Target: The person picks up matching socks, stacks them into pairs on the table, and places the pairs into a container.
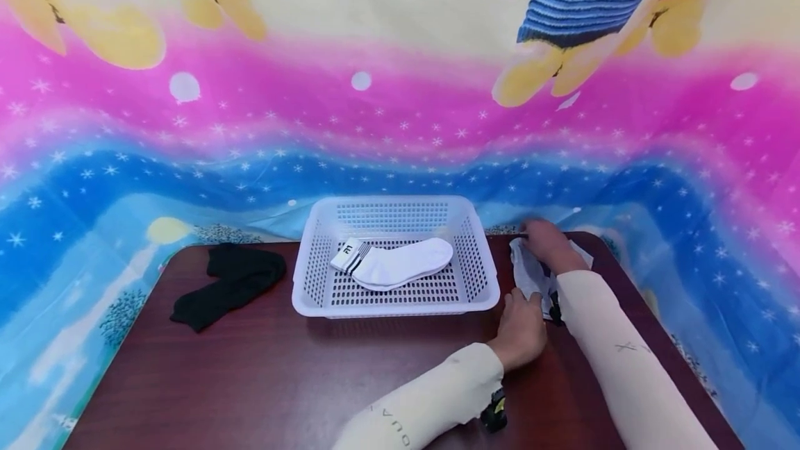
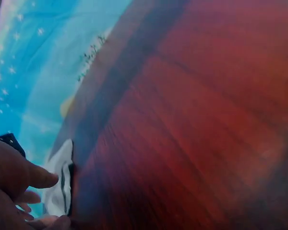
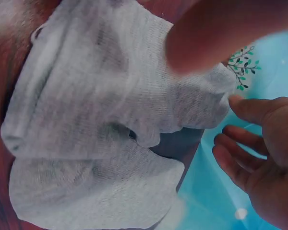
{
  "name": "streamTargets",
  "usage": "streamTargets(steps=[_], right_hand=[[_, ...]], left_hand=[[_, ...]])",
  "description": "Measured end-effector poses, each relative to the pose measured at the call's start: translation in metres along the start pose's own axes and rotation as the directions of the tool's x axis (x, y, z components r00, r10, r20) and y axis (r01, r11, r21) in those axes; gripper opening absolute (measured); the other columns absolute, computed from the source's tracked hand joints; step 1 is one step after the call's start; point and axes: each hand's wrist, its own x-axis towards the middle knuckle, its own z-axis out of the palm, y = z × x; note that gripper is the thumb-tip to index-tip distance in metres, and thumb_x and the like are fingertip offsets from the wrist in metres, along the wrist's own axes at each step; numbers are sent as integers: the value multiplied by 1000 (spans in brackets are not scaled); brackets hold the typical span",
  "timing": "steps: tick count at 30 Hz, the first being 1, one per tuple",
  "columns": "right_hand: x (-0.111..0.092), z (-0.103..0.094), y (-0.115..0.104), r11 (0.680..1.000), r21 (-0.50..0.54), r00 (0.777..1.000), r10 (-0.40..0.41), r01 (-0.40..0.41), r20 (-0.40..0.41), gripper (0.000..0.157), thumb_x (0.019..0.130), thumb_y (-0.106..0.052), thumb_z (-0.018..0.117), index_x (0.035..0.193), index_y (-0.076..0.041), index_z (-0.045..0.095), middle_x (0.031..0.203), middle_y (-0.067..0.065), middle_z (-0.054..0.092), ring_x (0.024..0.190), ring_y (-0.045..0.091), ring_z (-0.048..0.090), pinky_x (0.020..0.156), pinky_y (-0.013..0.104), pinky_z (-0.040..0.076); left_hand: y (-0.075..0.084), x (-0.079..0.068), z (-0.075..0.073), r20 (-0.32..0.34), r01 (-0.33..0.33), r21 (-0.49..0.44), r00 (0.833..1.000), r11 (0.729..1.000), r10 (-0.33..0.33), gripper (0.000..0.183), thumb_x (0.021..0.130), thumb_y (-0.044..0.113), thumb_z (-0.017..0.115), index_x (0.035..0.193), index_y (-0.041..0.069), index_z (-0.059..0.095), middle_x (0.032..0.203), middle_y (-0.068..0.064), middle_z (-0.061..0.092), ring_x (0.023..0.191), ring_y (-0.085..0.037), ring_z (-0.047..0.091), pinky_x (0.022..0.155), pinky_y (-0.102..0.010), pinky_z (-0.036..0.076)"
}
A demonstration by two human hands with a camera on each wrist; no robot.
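A pair of light grey socks (image 1: 528,271) lies on the table to the right of the basket. At their near left edge my left hand (image 1: 521,330) touches the fabric; in the left wrist view its index finger is straight against a grey sock (image 2: 63,155). My right hand (image 1: 550,245) reaches over the far end of the pair and hides part of it. Close up in the right wrist view, one sock (image 3: 86,91) overlaps another sock (image 3: 101,194). Loosely bent fingers (image 3: 235,158) meet the sock's tip there, and a blurred finger (image 3: 221,38) hangs in front.
A white plastic basket (image 1: 394,310) stands mid-table, holding white socks (image 1: 403,262) with dark stripes. Black socks (image 1: 231,287) lie on the left of the brown table (image 1: 262,380). A patterned cloth (image 1: 400,117) hangs behind and around the table.
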Motion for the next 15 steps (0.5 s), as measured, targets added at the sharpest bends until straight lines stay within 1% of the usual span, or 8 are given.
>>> streamTargets(steps=[1, 3, 5, 6, 8, 10, 12, 15], right_hand=[[1, 0, -1, 1000, 13, 1000, 1, -1, 12, 33, 94, -8, 58, 123, 7, 56, 120, 26, 58, 107, 42, 57, 87, 54, 49], [3, 1, -4, 999, 36, 999, -5, 3, 36, 33, 94, -8, 57, 124, 6, 56, 122, 26, 57, 110, 42, 56, 89, 55, 48], [5, 1, -8, 999, 54, 998, -12, 10, 54, 32, 94, -8, 56, 123, 6, 56, 120, 26, 58, 109, 42, 56, 89, 55, 48], [5, 2, -9, 998, 58, 998, -20, 17, 59, 30, 95, -8, 56, 121, 6, 57, 119, 26, 58, 108, 41, 56, 89, 54, 48], [4, 2, -13, 998, 69, 997, -20, 15, 73, 27, 95, -9, 55, 118, 4, 58, 115, 23, 59, 102, 37, 58, 84, 51, 50], [4, 3, -14, 997, 74, 996, -22, 15, 85, 21, 96, -9, 54, 112, 2, 60, 109, 21, 60, 93, 33, 59, 75, 45, 52], [3, 3, -13, 997, 82, 995, -5, -3, 97, 15, 96, -10, 53, 106, 0, 61, 103, 18, 60, 84, 28, 58, 67, 40, 50], [6, 3, -9, 997, 73, 994, 14, -22, 108, 12, 97, -11, 52, 98, -3, 61, 95, 14, 59, 78, 24, 56, 63, 36, 47]], left_hand=[[-1, 2, 1, 11, 10, 2, 1000, 1000, -10, 24, 86, 24, 68, 109, 23, 61, 100, -3, 49, 91, -13, 45, 64, -17, 43], [-5, 6, 4, 25, 9, 20, 1000, 1000, -10, 19, 86, 24, 67, 105, 25, 62, 100, -3, 47, 92, -14, 43, 62, -19, 42], [-10, 11, 7, 28, -10, 46, 1000, 999, 8, 13, 87, 23, 66, 99, 27, 63, 100, -4, 46, 92, -15, 41, 64, -20, 41], [-14, 13, 9, 30, -34, 66, 999, 997, 32, 8, 87, 23, 65, 95, 26, 63, 100, -4, 46, 92, -15, 41, 65, -20, 41], [-20, 16, 13, 21, -71, 103, 997, 992, 70, 6, 87, 21, 66, 88, 26, 63, 98, -3, 46, 91, -16, 40, 67, -20, 40], [-24, 19, 15, 3, -99, 153, 995, 983, 100, 7, 85, 21, 67, 82, 26, 62, 96, -3, 47, 90, -16, 41, 70, -20, 40], [-28, 19, 15, -13, -114, 177, 993, 978, 119, 10, 82, 21, 69, 79, 25, 61, 96, -3, 49, 91, -16, 44, 71, -20, 40], [-33, 17, 11, -45, -105, 187, 992, 977, 116, 11, 79, 21, 71, 79, 22, 60, 98, -4, 51, 92, -15, 48, 75, -19, 44]])
